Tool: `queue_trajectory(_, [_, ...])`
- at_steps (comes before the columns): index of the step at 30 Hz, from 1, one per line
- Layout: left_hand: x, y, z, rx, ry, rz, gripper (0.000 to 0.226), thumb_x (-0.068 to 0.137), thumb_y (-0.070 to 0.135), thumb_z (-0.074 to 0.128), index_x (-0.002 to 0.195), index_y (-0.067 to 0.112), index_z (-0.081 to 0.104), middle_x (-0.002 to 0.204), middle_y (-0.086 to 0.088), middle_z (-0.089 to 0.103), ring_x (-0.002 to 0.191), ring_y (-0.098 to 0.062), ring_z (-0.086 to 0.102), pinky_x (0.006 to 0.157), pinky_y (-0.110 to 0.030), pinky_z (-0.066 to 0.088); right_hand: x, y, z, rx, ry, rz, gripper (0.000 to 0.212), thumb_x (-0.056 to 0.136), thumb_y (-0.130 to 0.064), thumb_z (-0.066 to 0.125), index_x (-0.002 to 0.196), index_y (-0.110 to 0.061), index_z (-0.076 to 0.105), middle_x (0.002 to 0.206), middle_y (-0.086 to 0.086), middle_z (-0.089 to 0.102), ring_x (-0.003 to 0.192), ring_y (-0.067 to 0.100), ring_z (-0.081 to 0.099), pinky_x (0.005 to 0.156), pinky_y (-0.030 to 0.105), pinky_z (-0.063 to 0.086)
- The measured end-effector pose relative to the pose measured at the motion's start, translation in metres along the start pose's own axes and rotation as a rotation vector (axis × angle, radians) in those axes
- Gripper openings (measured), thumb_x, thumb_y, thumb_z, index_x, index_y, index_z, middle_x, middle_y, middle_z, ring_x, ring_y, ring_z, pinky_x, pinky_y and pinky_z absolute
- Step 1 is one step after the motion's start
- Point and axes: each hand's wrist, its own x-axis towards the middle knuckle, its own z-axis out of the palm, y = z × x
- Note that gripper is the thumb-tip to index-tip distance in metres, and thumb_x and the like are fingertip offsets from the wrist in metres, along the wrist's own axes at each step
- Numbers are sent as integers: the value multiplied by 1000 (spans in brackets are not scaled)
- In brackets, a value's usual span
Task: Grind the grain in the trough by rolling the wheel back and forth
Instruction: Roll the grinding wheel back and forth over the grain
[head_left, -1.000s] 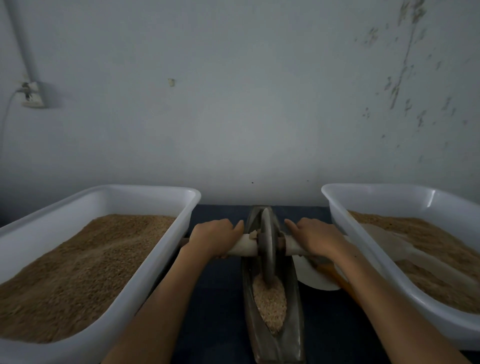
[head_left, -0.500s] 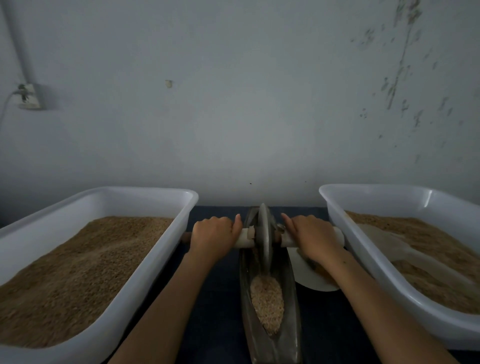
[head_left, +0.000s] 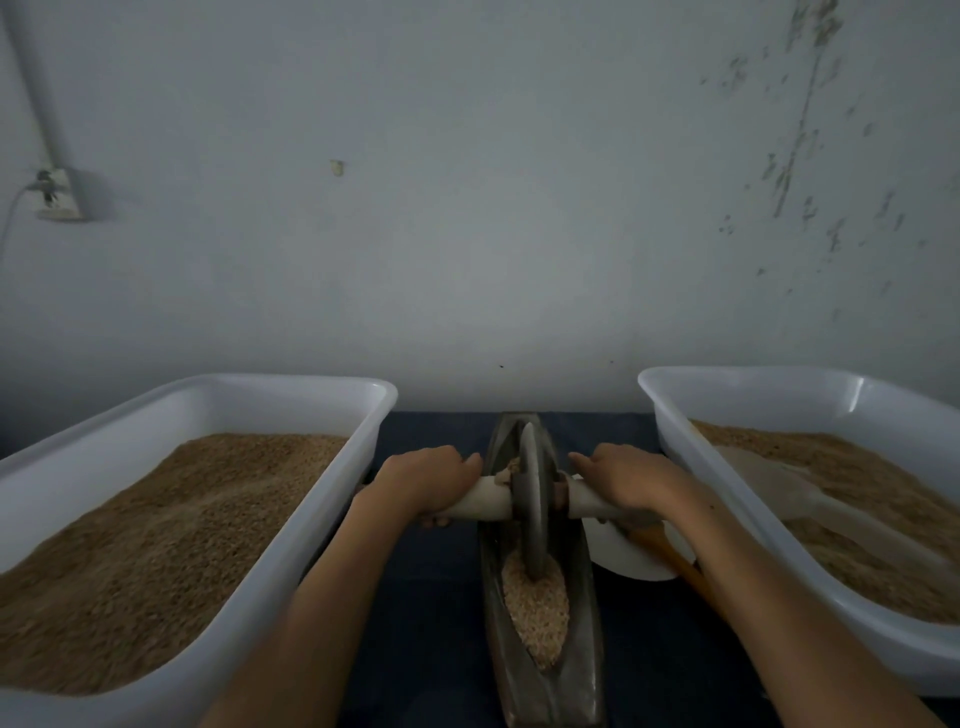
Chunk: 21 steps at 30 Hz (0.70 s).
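A dark, narrow boat-shaped trough (head_left: 587, 644) lies lengthways on the dark table between two tubs. Pale crushed grain (head_left: 537, 608) fills its near half. A thin metal wheel (head_left: 532, 499) stands upright in the trough, its lower edge in the far end of the grain. A pale axle handle (head_left: 480, 501) runs through the wheel to both sides. My left hand (head_left: 423, 480) grips the left part of the handle. My right hand (head_left: 628, 480) grips the right part.
A white tub (head_left: 343, 488) of brown grain stands at the left. A second white tub (head_left: 691, 467) at the right holds grain and a pale scoop (head_left: 763, 483). A white dish (head_left: 623, 558) with a wooden stick lies under my right forearm. A grey wall rises just behind.
The wheel rolled away from me to the trough's far end half a second ago, then came back toward me; both hands moved with the handle.
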Motion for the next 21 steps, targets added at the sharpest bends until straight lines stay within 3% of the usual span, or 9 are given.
queue_trajectory(2, [-4, 3, -4, 45, -10, -98, 31, 97, 39, 41, 98, 9, 50, 85, -5, 55, 86, -24, 60, 66, -32, 41, -2, 0, 0, -82, 93, -23, 47, 103, -44, 22, 75, -18, 50, 76, -1, 57, 71, 15, 55, 65, 34, 37])
queue_trajectory(4, [-7, 6, -1, 130, 55, -45, 66, 91, 27, 58, 141, 8, 21, 109, -13, 53, 96, -28, 58, 68, -34, 43, -2, 0, 5, -95, 241, -38, 47, 103, -45, 21, 71, -19, 46, 72, -2, 53, 69, 19, 53, 63, 34, 36])
queue_trajectory(6, [-6, 3, 4, 162, 179, -28, 86, 89, 23, 60, 149, 17, -2, 117, -14, 51, 95, -27, 58, 67, -34, 44, -3, -1, 12, -97, 409, -49, 49, 102, -47, 21, 66, -23, 43, 63, -6, 44, 67, 22, 55, 57, 34, 32])
queue_trajectory(10, [-5, 5, 10, 142, 293, -93, 91, 89, 23, 60, 149, 16, -8, 110, -10, 54, 80, -19, 55, 61, -29, 42, -3, -1, 19, -272, 613, -137, 29, 101, -29, 47, 87, -11, 65, 60, 5, 57, 57, 29, 60, 48, 31, 32])
queue_trajectory(13, [-5, 5, 14, 62, 335, -150, 88, 89, 23, 60, 149, 15, -4, 104, -8, 56, 67, -15, 44, 57, -27, 37, -11, -7, 16, -324, 677, -141, 9, 81, -13, 77, 80, -8, 70, 47, 5, 53, 38, 24, 50, 37, 27, 30])
queue_trajectory(16, [-7, 8, 12, 39, 341, -209, 85, 90, 22, 57, 149, 14, -4, 104, -8, 55, 68, -17, 44, 57, -28, 35, -10, -5, 17, -326, 636, -150, 23, 101, -25, 46, 104, -12, 65, 71, 6, 62, 63, 27, 60, 51, 34, 37])
queue_trajectory(18, [-2, 7, 13, 37, 352, -171, 67, 94, 26, 51, 146, 7, 13, 99, -8, 55, 77, -21, 54, 59, -30, 36, -6, -1, 14, -297, 545, -151, 37, 104, -33, 29, 105, -14, 60, 80, 4, 59, 78, 27, 62, 60, 33, 35])
queue_trajectory(20, [1, 7, 7, 21, 289, -202, 40, 99, 42, 31, 109, 7, 50, 79, -5, 53, 87, -29, 60, 63, -35, 37, -7, -2, 10, -224, 468, -125, 45, 105, -39, 23, 87, -15, 57, 75, 1, 54, 83, 28, 62, 64, 35, 37])
queue_trajectory(21, [1, 9, 3, -47, 247, -247, 49, 99, 47, 21, 91, 8, 50, 76, -5, 54, 89, -30, 61, 66, -37, 36, -8, -3, 7, -183, 414, -106, 48, 104, -42, 21, 77, -18, 52, 71, -1, 50, 84, 28, 62, 66, 35, 37])
